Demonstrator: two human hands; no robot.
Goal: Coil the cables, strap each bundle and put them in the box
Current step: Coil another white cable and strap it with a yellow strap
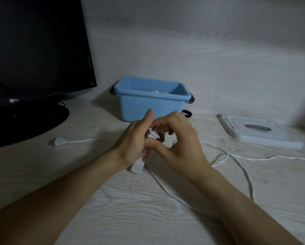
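We have the white cable point(243, 167) gathered at its near end: our left hand point(132, 144) curls round a small bundle of it with the adapter point(136, 166) hanging below the palm, so the loops cannot spring apart. Our right hand point(180, 145) meets it, fingers bent and seemingly pinching the cable to lay on another turn. The rest trails loose across the bench point(77, 174), thin and limp, its plug point(59, 140) lying left. The box point(152, 99) waits just behind, something white already inside.
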